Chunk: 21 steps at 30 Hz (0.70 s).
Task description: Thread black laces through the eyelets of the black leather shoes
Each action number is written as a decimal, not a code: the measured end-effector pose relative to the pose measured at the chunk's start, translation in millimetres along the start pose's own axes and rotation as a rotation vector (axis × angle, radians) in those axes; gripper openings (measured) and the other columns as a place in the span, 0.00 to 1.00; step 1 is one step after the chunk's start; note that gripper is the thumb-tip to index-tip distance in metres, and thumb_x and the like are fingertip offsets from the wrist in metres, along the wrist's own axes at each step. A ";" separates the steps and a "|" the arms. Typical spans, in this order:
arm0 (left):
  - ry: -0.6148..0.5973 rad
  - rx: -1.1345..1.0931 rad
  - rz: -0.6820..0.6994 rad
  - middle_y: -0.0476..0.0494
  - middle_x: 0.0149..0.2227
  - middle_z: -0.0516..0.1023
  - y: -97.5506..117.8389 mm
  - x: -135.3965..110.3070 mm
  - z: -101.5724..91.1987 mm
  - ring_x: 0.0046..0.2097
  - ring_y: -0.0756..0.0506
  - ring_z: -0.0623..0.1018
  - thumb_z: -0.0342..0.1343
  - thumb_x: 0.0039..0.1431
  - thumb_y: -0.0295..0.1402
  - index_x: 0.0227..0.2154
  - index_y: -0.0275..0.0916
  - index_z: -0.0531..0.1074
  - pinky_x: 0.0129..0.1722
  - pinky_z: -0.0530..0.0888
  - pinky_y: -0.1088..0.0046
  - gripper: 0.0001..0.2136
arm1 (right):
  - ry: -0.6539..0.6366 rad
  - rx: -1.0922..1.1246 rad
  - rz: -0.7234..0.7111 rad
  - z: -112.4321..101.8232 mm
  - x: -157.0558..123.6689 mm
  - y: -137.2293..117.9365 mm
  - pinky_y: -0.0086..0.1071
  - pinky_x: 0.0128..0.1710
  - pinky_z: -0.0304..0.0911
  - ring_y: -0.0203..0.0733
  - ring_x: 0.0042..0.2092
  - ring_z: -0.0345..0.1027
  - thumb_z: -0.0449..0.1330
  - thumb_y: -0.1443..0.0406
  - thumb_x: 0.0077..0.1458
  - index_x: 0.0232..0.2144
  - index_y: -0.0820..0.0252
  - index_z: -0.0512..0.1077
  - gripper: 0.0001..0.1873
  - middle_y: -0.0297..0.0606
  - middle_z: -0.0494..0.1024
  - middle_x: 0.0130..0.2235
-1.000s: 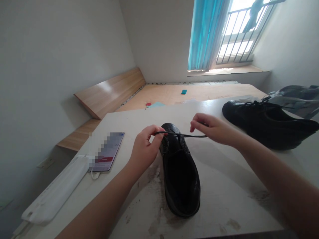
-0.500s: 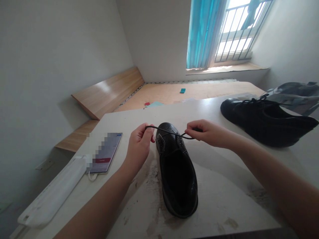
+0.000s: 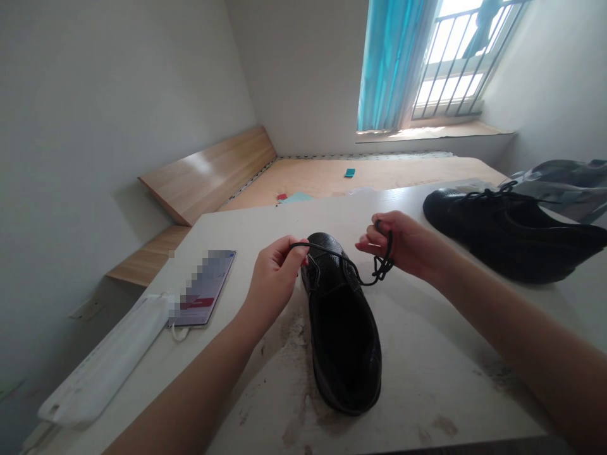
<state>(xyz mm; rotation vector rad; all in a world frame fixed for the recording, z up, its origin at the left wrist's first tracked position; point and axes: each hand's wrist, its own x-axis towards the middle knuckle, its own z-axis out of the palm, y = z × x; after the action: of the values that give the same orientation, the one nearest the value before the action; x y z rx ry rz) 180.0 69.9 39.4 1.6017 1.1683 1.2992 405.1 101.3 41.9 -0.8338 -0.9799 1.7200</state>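
Observation:
A black leather lace-up shoe (image 3: 342,335) lies on the white table (image 3: 441,392) with its opening towards me and its toe away. My left hand (image 3: 275,284) pinches a thin black lace (image 3: 353,265) at the left of the shoe's laced top. My right hand (image 3: 401,245) holds the same lace farther along, to the right of the shoe. Below its fingers the lace hangs in a small tangled bunch. The lace's path through the eyelets is partly hidden by my left hand.
A second black shoe (image 3: 512,235) with tied laces stands at the table's right, by a grey cloth bag (image 3: 564,186). A smartphone (image 3: 203,287) and a white packet (image 3: 104,360) lie at the left. Wooden bed boards lie beyond the table.
The lace, nearly straight before, now slackens and bunches below my right hand. My right hand has risen slightly, and my left hand has moved a little closer to the shoe.

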 end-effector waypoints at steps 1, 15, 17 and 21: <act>-0.005 0.002 -0.005 0.51 0.22 0.70 1.3 -0.8 -0.3 0.24 0.52 0.64 0.52 0.57 0.37 0.22 0.37 0.69 0.27 0.63 0.75 0.12 | -0.002 -0.002 0.005 -0.5 -0.2 -1.3 0.32 0.37 0.67 0.33 0.24 0.59 0.59 0.61 0.55 0.17 0.58 0.60 0.18 0.28 0.59 0.18; -0.318 0.193 0.319 0.44 0.46 0.78 12.4 -13.8 -4.3 0.51 0.42 0.71 0.52 0.60 0.32 0.44 0.43 0.77 0.55 0.66 0.63 0.12 | -0.009 -0.371 -0.069 19.0 -13.7 12.4 0.26 0.23 0.48 0.30 0.26 0.52 0.64 0.51 0.49 0.34 0.60 0.75 0.19 0.32 0.67 0.28; -0.337 0.231 0.356 0.44 0.46 0.77 13.2 -15.1 -3.9 0.51 0.42 0.71 0.55 0.58 0.32 0.44 0.43 0.76 0.55 0.66 0.62 0.12 | -0.018 -0.215 -0.070 18.5 -13.0 7.4 0.27 0.25 0.52 0.32 0.30 0.57 0.62 0.54 0.52 0.36 0.58 0.75 0.14 0.36 0.73 0.36; -0.345 0.278 0.395 0.43 0.46 0.78 14.4 -15.5 -3.0 0.50 0.41 0.71 0.55 0.58 0.31 0.42 0.42 0.76 0.54 0.66 0.61 0.11 | -0.126 -0.043 -0.027 24.1 -20.1 -6.8 0.29 0.26 0.53 0.33 0.25 0.55 0.51 0.57 0.60 0.39 0.52 0.73 0.13 0.33 0.73 0.29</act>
<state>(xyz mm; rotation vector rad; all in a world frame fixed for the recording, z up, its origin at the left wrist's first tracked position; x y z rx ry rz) 178.8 50.9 49.0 2.2443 0.8718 1.0603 393.4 78.1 60.6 -0.7434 -1.1107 1.7509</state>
